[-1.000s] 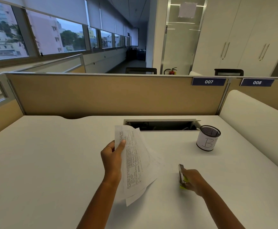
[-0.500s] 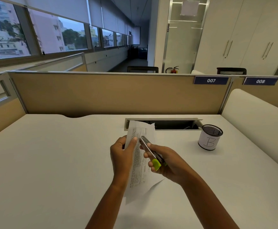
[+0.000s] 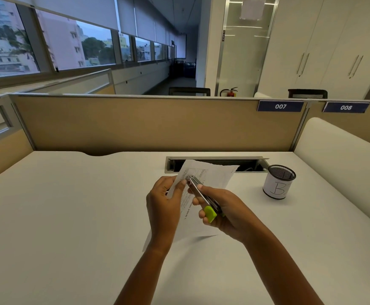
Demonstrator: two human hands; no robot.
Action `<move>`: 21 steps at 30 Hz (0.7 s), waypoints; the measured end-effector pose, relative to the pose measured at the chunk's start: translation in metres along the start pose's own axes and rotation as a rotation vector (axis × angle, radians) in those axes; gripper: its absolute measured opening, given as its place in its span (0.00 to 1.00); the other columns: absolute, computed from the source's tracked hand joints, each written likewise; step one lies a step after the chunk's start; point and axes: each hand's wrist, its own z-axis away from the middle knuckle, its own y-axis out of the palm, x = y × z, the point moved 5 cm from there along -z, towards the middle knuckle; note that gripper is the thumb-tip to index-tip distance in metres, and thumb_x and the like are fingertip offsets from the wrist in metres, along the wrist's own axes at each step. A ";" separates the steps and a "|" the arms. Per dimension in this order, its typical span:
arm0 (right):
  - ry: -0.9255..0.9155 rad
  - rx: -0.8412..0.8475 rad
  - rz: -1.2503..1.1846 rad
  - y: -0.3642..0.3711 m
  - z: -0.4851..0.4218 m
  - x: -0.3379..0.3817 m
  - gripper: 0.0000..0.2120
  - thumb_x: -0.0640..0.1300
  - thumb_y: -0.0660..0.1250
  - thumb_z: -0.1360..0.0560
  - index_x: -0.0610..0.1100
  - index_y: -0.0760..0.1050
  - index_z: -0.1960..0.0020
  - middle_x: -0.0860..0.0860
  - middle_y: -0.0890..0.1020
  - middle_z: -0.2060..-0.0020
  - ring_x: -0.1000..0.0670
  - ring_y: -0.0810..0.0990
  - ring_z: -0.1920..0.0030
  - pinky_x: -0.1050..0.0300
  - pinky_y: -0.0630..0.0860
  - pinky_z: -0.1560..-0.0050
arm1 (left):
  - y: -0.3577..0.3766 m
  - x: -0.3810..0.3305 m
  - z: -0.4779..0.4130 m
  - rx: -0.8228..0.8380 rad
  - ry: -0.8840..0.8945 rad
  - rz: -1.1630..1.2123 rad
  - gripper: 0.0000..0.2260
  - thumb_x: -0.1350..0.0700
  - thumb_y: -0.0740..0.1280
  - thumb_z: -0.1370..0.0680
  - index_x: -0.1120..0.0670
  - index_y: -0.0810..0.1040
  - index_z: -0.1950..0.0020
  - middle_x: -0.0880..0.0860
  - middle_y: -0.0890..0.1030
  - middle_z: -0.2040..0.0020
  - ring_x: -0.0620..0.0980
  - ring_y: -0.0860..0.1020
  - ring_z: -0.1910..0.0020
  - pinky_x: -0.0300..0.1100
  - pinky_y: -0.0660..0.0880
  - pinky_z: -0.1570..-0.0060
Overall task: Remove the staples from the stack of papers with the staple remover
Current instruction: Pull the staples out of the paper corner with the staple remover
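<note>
Dim, flat daylight comes from the long glass windows (image 3: 96, 49) far left of the fingers (image 3: 180, 186). The silver, lime-tipped metal staple remover (image 3: 198, 192) between them glints faintly; the printed white paper sheets (image 3: 214, 175) cast a soft shadow below. Frame edges bow from wide-angle distortion.

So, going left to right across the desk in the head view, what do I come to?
First the left hand pinching the stack of papers → right hand gripping the staple remover → mesh cup marked B.
</note>
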 end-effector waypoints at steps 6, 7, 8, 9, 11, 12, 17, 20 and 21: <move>0.000 -0.010 0.006 0.000 0.003 -0.002 0.12 0.47 0.58 0.23 0.42 0.77 0.54 0.51 0.83 0.72 0.54 0.78 0.76 0.65 0.77 0.75 | 0.001 0.000 0.003 -0.006 -0.047 0.012 0.09 0.57 0.66 0.28 0.62 0.78 0.53 0.60 0.82 0.50 0.54 0.78 0.61 0.43 0.77 0.59; -0.001 -0.012 0.006 0.000 0.003 -0.002 0.12 0.47 0.58 0.23 0.42 0.77 0.54 0.51 0.83 0.72 0.54 0.78 0.76 0.65 0.77 0.75 | 0.001 0.000 0.003 -0.007 -0.051 0.014 0.09 0.57 0.66 0.28 0.62 0.78 0.53 0.60 0.82 0.50 0.54 0.77 0.61 0.42 0.77 0.59; -0.002 -0.015 0.007 0.001 0.004 -0.002 0.11 0.47 0.58 0.23 0.43 0.77 0.54 0.51 0.83 0.72 0.54 0.78 0.76 0.65 0.77 0.75 | 0.002 0.000 0.004 -0.007 -0.053 0.016 0.09 0.57 0.66 0.28 0.62 0.78 0.53 0.60 0.82 0.50 0.54 0.77 0.61 0.42 0.77 0.59; -0.003 -0.020 0.010 0.001 0.004 -0.003 0.12 0.47 0.58 0.23 0.43 0.78 0.54 0.51 0.83 0.72 0.54 0.78 0.76 0.65 0.77 0.75 | 0.002 0.000 0.005 -0.006 -0.052 0.017 0.09 0.57 0.66 0.28 0.62 0.78 0.53 0.60 0.82 0.50 0.54 0.78 0.60 0.43 0.77 0.59; -0.004 -0.031 0.012 0.002 0.005 -0.003 0.12 0.47 0.58 0.23 0.43 0.77 0.54 0.52 0.83 0.73 0.54 0.78 0.76 0.66 0.76 0.75 | 0.002 0.000 0.006 -0.010 -0.045 0.010 0.09 0.58 0.66 0.28 0.63 0.78 0.54 0.61 0.82 0.50 0.55 0.78 0.60 0.44 0.77 0.58; -0.007 -0.037 0.009 0.002 0.005 -0.003 0.12 0.47 0.58 0.23 0.42 0.77 0.54 0.52 0.83 0.73 0.54 0.78 0.76 0.66 0.76 0.76 | 0.001 0.000 0.006 -0.017 -0.039 0.001 0.09 0.58 0.66 0.28 0.63 0.78 0.54 0.61 0.82 0.50 0.55 0.78 0.61 0.44 0.77 0.58; -0.046 -0.104 0.029 0.007 0.005 -0.002 0.12 0.47 0.58 0.23 0.43 0.77 0.57 0.52 0.82 0.74 0.54 0.78 0.77 0.65 0.76 0.76 | 0.001 0.001 0.008 -0.039 -0.017 -0.035 0.09 0.57 0.67 0.29 0.64 0.78 0.55 0.61 0.82 0.52 0.53 0.77 0.63 0.41 0.76 0.60; -0.044 -0.123 0.060 0.009 0.003 -0.001 0.12 0.48 0.59 0.23 0.42 0.76 0.57 0.52 0.82 0.75 0.53 0.78 0.78 0.65 0.76 0.76 | -0.001 0.003 0.009 -0.058 -0.029 -0.025 0.09 0.58 0.67 0.29 0.64 0.78 0.55 0.61 0.82 0.52 0.53 0.77 0.63 0.43 0.77 0.58; -0.036 -0.125 0.062 0.009 0.003 -0.001 0.12 0.48 0.59 0.23 0.42 0.76 0.57 0.53 0.82 0.76 0.53 0.78 0.78 0.65 0.76 0.76 | -0.001 0.003 0.009 -0.064 -0.030 -0.022 0.09 0.58 0.67 0.29 0.64 0.78 0.55 0.61 0.82 0.52 0.53 0.77 0.63 0.43 0.76 0.58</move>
